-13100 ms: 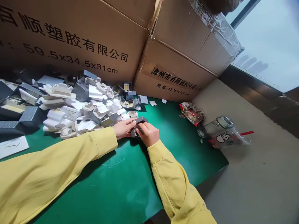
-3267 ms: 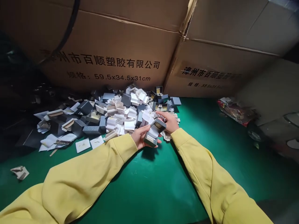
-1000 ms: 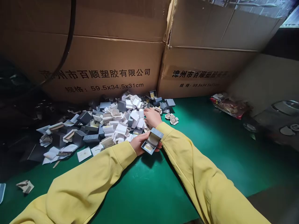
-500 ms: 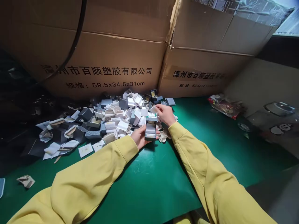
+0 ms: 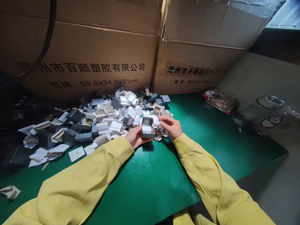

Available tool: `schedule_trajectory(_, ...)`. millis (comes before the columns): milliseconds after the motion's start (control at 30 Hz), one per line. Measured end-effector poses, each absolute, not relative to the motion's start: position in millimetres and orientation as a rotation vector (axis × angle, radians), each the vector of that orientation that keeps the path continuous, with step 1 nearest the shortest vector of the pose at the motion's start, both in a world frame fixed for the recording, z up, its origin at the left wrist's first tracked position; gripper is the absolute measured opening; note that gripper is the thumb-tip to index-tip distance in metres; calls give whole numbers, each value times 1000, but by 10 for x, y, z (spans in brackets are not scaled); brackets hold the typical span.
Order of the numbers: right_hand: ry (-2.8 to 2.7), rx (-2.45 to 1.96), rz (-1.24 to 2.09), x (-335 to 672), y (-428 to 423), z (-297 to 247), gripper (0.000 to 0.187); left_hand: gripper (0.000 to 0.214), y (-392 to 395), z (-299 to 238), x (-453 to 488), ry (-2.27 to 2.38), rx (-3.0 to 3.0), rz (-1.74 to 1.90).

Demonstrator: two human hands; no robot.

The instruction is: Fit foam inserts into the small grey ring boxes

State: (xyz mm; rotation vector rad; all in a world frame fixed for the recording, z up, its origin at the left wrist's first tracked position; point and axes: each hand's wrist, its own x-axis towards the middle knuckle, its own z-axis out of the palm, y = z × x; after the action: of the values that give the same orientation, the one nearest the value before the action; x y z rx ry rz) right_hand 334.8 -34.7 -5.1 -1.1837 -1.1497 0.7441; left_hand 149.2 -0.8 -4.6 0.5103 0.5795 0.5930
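In the head view my left hand [image 5: 136, 137] grips a small dark hinged box [image 5: 147, 134], its lid raised and a white lining inside. Just to the right of the box, my right hand [image 5: 172, 126] pinches a small white piece [image 5: 156, 121] between thumb and fingers; its exact kind is too small to make out. Behind both hands spreads a heap of folded white card pieces [image 5: 116, 125] mixed with dark small boxes [image 5: 75, 115]. Loose beige scraps [image 5: 159, 135] lie under and beside my right fingertips.
Two large cardboard cartons [image 5: 93, 47] with printed lettering stand behind the heap on the green table [image 5: 150, 175]. At the right are a red packet [image 5: 219, 101] and a clear jar [image 5: 267, 112]. A crumpled scrap [image 5: 10, 191] lies front left. A dark cable [image 5: 47, 40] hangs at upper left.
My right hand has come down and turned beside the box, a white piece at its fingertips. My left hand still holds the open box, now tilted differently. The view has shifted right.
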Motion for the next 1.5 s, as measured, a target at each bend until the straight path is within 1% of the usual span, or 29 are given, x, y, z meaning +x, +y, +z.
schedule_trajectory(100, -1167, -1173, 796, 3258, -392, -46, 51, 37, -17, -24, 1496, 611, 532, 558)
schedule_trajectory(167, -1163, -1174, 814, 3232, -407, -56, 55, 37, -18, -16, 1501, 632, 541, 556)
schedule_trajectory(267, -1123, -1190, 807, 3232, -412, -53, 52, 38, -15, -11, 1505, 652, 548, 550)
schedule_trajectory(367, -1086, -1178, 814, 3238, -421, -14, 54, 37, -14, -12, 1501, 655, 551, 545)
schedule_trajectory(467, -1133, -1150, 794, 3219, -452, 27, 47, 36, -16, -20, 1494, 649, 564, 539)
schedule_trajectory(567, -1250, -1178, 633, 3182, -500, 41, 39, 34, -17, -30, 1490, 647, 587, 545)
schedule_trajectory(667, -1414, -1186, 417, 3156, -539, 38, 39, 31, -20, -35, 1490, 661, 618, 559)
schedule_trajectory(767, -1546, -1141, 227, 3153, -540, 30, 35, 29, -29, -36, 1486, 670, 662, 566)
schedule_trajectory(933, -1617, -1109, -10, 3138, -476, 5, 26, 38, -33, -52, 1471, 623, 699, 552)
schedule_trajectory(1000, -1630, -1111, -24, 3127, -460, 6, 24, 39, -33, -53, 1473, 621, 699, 558)
schedule_trajectory(1133, -1661, -1048, 0, 3125, -470, 28, 25, 35, -40, -42, 1484, 632, 704, 563)
schedule_trajectory(1333, -1663, -1011, 18, 3138, -477, 37, 24, 42, -33, -95, 1489, 632, 724, 554)
schedule_trajectory(1500, -1693, -1039, 4, 3128, -463, 32, 21, 39, -29, -120, 1497, 620, 710, 570)
